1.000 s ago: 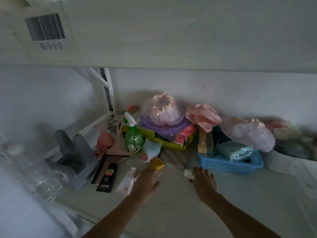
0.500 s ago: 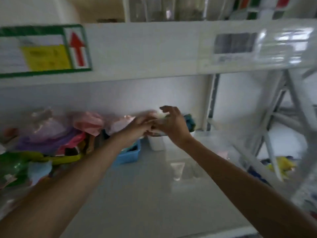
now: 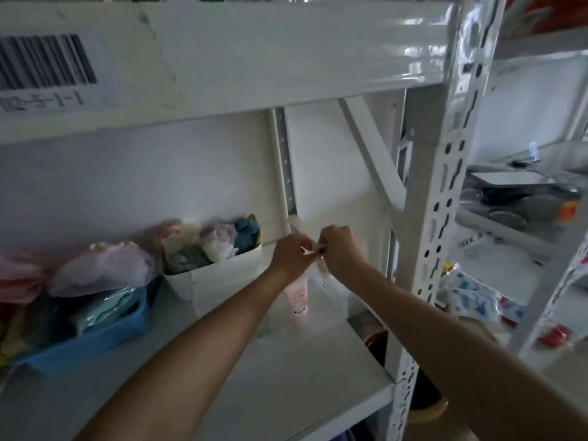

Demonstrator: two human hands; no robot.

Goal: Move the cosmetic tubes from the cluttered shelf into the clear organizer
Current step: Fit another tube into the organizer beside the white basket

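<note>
My left hand (image 3: 290,256) and my right hand (image 3: 342,249) meet at the right end of the shelf, fingertips pinched together on a small white tube (image 3: 315,248) that shows a red spot. They hover over the clear organizer (image 3: 337,297), whose walls are faint and hard to make out. Just under my left wrist a pink cosmetic tube (image 3: 297,300) stands upright inside the organizer. I cannot tell whether my left hand touches it.
A white bin (image 3: 216,278) stuffed with cloth items sits left of the hands, and a blue basket (image 3: 95,340) lies further left. The white perforated post (image 3: 442,218) and a diagonal brace (image 3: 372,154) close in the right side. Packets (image 3: 467,294) lie on the neighbouring shelf.
The view swung right, away from the clutter. Both hands left the shelf floor, came together and moved over the organizer. The pink tube now stands in the organizer.
</note>
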